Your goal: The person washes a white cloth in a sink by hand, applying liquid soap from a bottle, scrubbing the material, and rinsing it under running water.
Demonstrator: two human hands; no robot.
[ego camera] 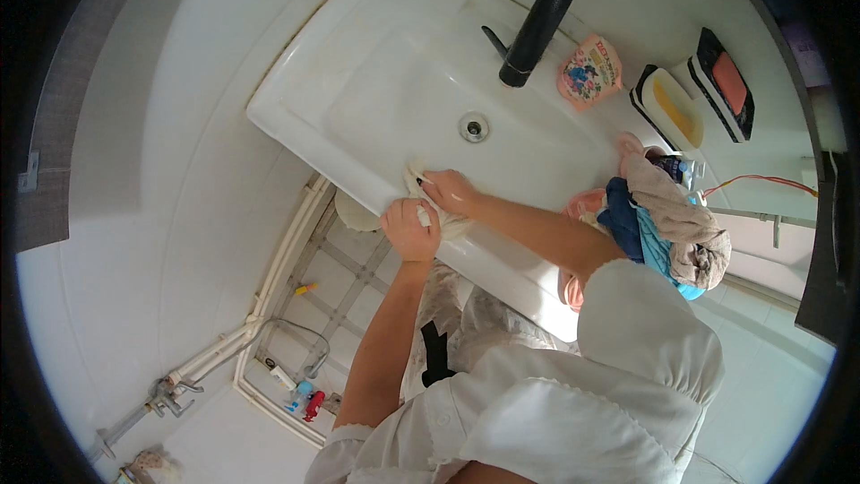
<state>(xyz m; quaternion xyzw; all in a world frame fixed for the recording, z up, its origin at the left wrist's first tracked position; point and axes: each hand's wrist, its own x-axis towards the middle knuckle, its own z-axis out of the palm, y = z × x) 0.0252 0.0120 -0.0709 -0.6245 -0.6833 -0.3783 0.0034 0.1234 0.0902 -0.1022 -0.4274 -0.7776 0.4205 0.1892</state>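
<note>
A white ceramic washbasin [396, 87] lies before me, with a black faucet [545, 17] and a metal drain [474, 127]. At its front rim, a wet cream-coloured cloth [454, 226] hangs partly over the edge and reaches into the bowl. My left hand [411, 228] is closed on the cloth at the rim, with a small white piece showing between its fingers. Just inside the bowl, my right hand [449, 191] grips another part of the same cloth; a small dark spot shows beside its fingertips. The two hands are close together.
Pink, blue and beige cloths [672, 228] are heaped on the basin's right end. A pink printed pouch [591, 72] stands by the faucet. Two soap holders hold yellow soap [674, 106] and pink soap [729, 83]. Bottles [313, 406] and a shower hose [316, 329] are lower left.
</note>
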